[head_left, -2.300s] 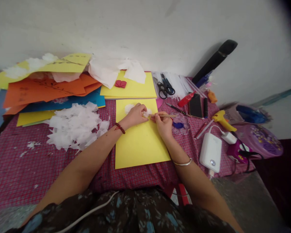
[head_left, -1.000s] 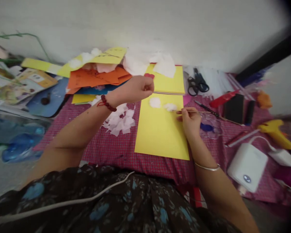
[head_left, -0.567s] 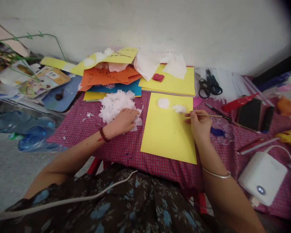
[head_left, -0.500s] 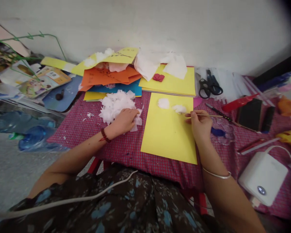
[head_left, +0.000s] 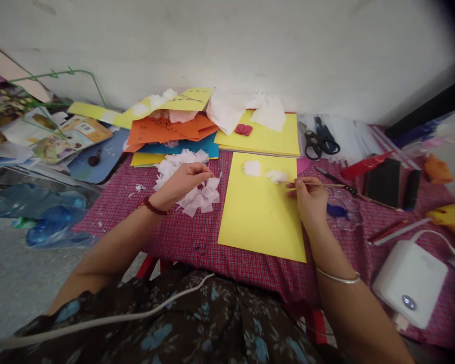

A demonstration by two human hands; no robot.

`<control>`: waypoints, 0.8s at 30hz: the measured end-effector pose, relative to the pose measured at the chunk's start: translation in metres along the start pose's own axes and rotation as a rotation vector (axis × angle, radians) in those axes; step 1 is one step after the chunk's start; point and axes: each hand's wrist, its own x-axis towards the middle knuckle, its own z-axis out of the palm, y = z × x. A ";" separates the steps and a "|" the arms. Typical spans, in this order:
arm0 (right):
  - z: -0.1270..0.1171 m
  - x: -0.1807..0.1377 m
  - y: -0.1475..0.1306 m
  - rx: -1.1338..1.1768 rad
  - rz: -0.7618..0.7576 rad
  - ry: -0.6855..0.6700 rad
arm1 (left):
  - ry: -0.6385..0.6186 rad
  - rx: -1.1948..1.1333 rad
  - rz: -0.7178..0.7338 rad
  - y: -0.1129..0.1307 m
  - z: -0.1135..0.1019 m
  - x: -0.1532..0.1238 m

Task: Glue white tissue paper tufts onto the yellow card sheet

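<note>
My left hand (head_left: 182, 181) hovers just over a heap of white tissue scraps (head_left: 197, 194), fingers curled and pinched on a small white scrap. My right hand (head_left: 309, 197) rests at the right edge of a yellow card sheet (head_left: 260, 212) and grips a thin wooden stick (head_left: 318, 184) that lies sideways, its left end near two white tissue tufts (head_left: 263, 172) at the top of the sheet.
Orange, blue and yellow paper sheets (head_left: 167, 129) are stacked at the back, with a red paper heart (head_left: 243, 129). Black scissors (head_left: 320, 139), pens, a clear dish with blue paint (head_left: 341, 212), a white device (head_left: 411, 283) and a yellow glue gun (head_left: 451, 217) crowd the right. Water bottles (head_left: 34, 212) lie left.
My left hand left the yellow sheet, swung to the tissue heap, pressed into it, and now lifts slightly with fingers pinched. My right hand kept the stick beside the tufts.
</note>
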 end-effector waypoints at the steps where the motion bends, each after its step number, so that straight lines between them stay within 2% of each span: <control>1: 0.000 0.000 0.000 0.001 -0.001 -0.001 | -0.020 0.004 0.003 0.005 0.000 0.000; 4: 0.000 0.001 0.001 0.004 -0.008 -0.007 | -0.083 0.173 0.059 0.009 0.001 -0.003; 9: 0.000 0.001 0.003 0.004 -0.014 -0.006 | -0.104 0.834 0.228 -0.009 0.005 -0.018; 11: 0.001 0.001 0.004 -0.005 -0.013 -0.009 | -0.103 0.962 0.227 -0.019 0.007 -0.021; 14: 0.001 0.002 0.005 -0.006 -0.012 -0.009 | -0.061 0.960 0.192 -0.031 0.009 -0.018; 18: 0.000 0.003 0.006 0.028 0.012 -0.003 | 0.012 0.797 0.136 -0.033 0.003 -0.009; 21: 0.001 0.003 0.004 0.056 0.031 0.015 | 0.063 0.673 0.188 -0.018 -0.003 -0.003; 24: 0.002 0.002 0.000 0.087 0.044 0.018 | 0.131 0.619 0.346 0.009 0.002 0.006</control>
